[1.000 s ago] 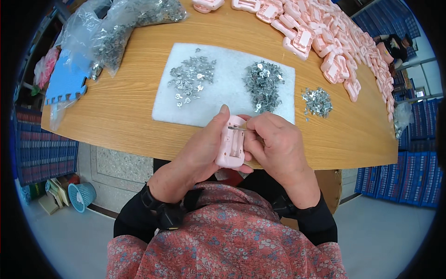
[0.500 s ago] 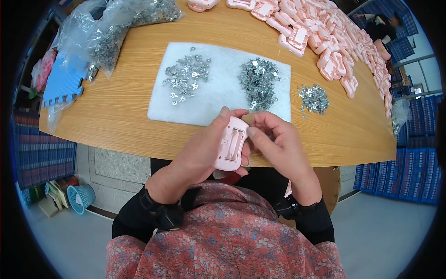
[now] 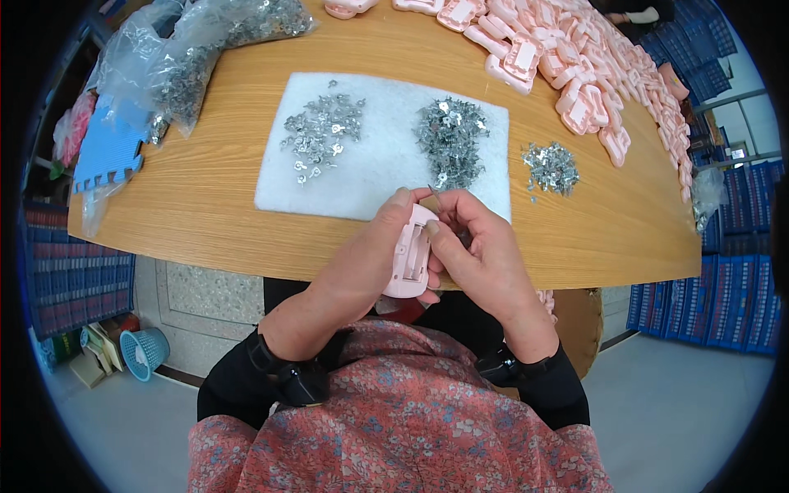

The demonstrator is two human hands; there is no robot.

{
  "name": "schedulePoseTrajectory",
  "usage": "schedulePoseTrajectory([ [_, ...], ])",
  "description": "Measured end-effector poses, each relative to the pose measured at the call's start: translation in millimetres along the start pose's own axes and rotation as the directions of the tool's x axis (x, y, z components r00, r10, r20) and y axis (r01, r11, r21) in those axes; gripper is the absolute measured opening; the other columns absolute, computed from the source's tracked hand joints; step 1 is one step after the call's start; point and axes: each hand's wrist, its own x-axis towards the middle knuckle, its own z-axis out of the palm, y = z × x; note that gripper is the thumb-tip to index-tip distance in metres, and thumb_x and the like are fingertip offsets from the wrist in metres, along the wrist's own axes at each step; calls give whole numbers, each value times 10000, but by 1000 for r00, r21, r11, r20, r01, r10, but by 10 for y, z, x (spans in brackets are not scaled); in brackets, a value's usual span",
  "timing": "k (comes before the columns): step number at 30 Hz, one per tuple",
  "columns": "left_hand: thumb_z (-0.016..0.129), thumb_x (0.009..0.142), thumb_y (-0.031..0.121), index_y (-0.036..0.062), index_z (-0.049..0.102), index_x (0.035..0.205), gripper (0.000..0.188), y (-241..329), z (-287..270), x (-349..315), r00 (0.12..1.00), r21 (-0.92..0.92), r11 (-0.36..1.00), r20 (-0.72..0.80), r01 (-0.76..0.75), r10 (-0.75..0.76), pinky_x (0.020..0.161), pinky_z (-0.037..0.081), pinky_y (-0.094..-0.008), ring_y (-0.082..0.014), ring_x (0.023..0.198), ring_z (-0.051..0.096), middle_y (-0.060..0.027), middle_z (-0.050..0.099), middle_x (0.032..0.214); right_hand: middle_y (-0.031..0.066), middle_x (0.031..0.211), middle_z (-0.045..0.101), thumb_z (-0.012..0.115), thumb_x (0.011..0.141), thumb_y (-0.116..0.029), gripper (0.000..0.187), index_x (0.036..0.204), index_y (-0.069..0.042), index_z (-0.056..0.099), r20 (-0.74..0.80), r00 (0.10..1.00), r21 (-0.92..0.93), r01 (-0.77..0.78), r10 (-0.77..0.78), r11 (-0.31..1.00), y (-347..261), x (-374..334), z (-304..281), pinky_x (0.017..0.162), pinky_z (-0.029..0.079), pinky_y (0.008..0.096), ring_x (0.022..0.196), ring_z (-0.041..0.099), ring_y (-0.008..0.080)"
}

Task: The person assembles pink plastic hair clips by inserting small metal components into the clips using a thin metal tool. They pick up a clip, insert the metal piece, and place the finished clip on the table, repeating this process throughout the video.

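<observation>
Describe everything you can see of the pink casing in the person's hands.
The pink casing is a smooth, pale shell with rounded ends, apparently plastic. A long, uncovered recess runs lengthwise in the face turned up to the camera, with small holes around it. It is held near the table's front edge, its far end leaning slightly right. The left hand grips it, thumb along its left side; the right hand's thumb is at its upper right edge. Its underside is hidden.
</observation>
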Motion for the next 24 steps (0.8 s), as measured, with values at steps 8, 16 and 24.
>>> schedulePoseTrajectory([
  [8, 238, 1042, 529, 80, 341, 1437, 607, 47, -17, 6, 996, -101, 993, 66, 58, -52, 585, 593, -360, -208, 653, 658, -106, 617, 791, 6, 861, 621, 580, 976, -110, 227, 1163, 18, 582, 44, 999, 38, 12, -13, 999, 35, 3, -99, 663, 463, 207, 682, 568, 37],
  [16, 225, 1045, 520, 72, 344, 1429, 602, 61, 50, 1, 995, -94, 994, 95, 53, -44, 563, 584, -347, -214, 629, 659, -106, 623, 775, -18, 887, 618, 612, 973, -142, 228, 1142, 9, 593, 110, 989, 220, -119, 97, 968, -55, 2, -178, 673, 469, 200, 714, 564, 35],
  [24, 278, 1068, 408, 95, 355, 1441, 493, -7, -50, -28, 998, 140, 990, -62, 2, 7, 759, 570, -314, -176, 886, 671, -89, 648, 1002, -36, 869, 608, 634, 957, -138, 185, 1092, -14, 612, 108, 990, 209, -115, 94, 971, 94, 19, -286, 648, 451, 185, 721, 532, 19],
])
